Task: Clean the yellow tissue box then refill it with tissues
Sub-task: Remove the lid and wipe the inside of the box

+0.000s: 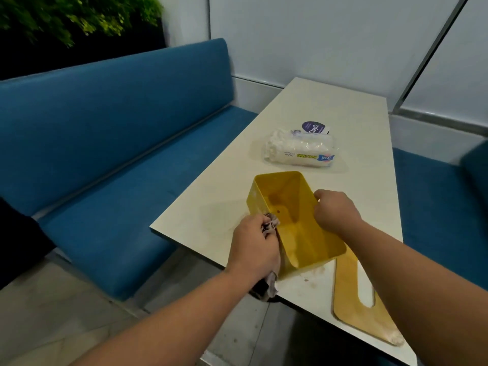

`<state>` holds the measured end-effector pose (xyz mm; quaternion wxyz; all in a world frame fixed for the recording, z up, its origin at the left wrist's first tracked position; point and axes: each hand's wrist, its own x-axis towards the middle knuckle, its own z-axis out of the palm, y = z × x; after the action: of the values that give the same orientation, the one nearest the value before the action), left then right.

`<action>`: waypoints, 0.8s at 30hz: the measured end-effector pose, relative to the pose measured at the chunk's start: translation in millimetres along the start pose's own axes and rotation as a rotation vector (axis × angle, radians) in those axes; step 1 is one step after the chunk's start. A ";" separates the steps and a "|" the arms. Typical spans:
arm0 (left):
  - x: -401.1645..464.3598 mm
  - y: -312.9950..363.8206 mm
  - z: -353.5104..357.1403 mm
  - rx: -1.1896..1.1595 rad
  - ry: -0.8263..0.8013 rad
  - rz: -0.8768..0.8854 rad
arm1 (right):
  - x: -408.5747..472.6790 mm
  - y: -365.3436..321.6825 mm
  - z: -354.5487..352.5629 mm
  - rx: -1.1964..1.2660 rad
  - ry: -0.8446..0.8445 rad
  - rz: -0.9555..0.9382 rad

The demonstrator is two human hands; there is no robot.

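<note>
The yellow tissue box lies open side up near the front of the white table, its inside showing and holding nothing. My right hand grips the box's right wall. My left hand holds a crumpled greyish cloth against the box's left outer wall. A wooden lid with a slot lies flat at the table's front right. Beyond the box lies a clear plastic pack of white tissues.
A purple round sticker or card lies behind the tissue pack. A blue bench runs along the table's left, another blue seat on the right. Crumbs and dust lie on the table beside the lid.
</note>
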<state>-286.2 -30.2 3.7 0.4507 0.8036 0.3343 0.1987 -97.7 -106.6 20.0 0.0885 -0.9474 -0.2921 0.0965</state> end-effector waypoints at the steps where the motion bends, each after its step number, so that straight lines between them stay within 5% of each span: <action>1: -8.4 -1.2 6.2 -0.030 0.020 0.000 | 2.1 0.7 1.5 -0.025 0.003 -0.012; 17: -60.7 -29.5 33.9 -0.239 0.100 -0.034 | -6.8 -15.8 21.7 -0.216 0.008 -0.091; 20: -58.7 -43.5 19.9 -0.432 0.265 -0.188 | -23.4 -32.5 25.4 -0.177 0.082 -0.168; 24: -38.9 -67.2 -3.0 -0.661 0.364 -0.485 | -30.0 -53.9 29.1 -0.106 -0.098 -0.144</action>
<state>-339.2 -31.4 -53.0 0.6506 0.4665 0.5056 0.3216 -157.7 -76.6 8.0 0.0307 -0.9214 -0.3681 0.1206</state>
